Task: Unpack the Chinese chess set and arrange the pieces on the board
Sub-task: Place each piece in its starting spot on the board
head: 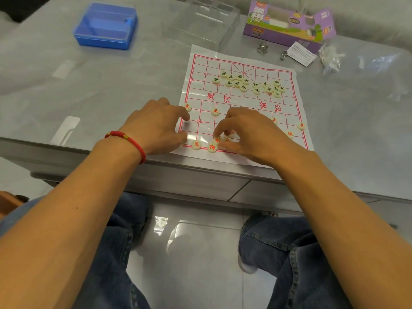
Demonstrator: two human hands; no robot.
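A white paper chess board (243, 63) with red lines lies at the table's near edge. Several cream pieces with black characters (245, 83) sit in a loose heap on its far half. Red-lettered pieces (215, 111) stand on the near half, two of them (196, 144) in the nearest row. My left hand (156, 123) rests on the board's left edge with its fingers spread. My right hand (247, 130) hovers over the near middle, its index fingertip pressing on a red piece (217, 140); other pieces under it are partly hidden.
A blue plastic box (104, 25) stands at the far left. A clear plastic lid (200, 21) lies behind the board. The purple game carton (287, 23), metal rings (262, 48), a paper slip (301, 54) and clear bags (332, 58) occupy the far right.
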